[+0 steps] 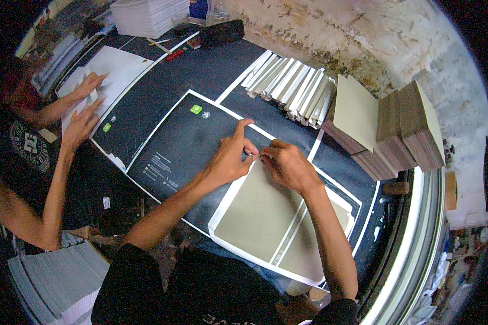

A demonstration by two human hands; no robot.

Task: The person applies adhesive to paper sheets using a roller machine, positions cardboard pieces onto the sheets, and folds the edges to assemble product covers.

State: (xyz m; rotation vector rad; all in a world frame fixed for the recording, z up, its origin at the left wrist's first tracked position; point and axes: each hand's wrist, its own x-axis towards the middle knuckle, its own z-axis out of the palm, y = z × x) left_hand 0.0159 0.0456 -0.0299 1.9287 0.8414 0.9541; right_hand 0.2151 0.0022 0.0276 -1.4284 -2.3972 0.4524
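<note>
In front of me lies a white-edged cover sheet [220, 212] with two grey-beige boards [263, 208] on it, a narrow strip between them. Its white margin is folded over along several sides. At its far left corner my left hand [233, 158] pinches the paper edge between thumb and fingers, the index finger sticking out. Against it, my right hand [287, 165] has its fingertips closed at the same corner; what they grip is too small to make out. Beneath is a black printed sheet [181, 141] with a white border and a green mark.
Beyond the hands are a row of paper strips [293, 86] and stacks of grey board [401, 130]. A co-worker's hands [84, 108] rest on a white sheet [124, 67] at left. A black phone [221, 33], a red-handled tool [175, 54] and a paper stack [149, 16] stand at the back.
</note>
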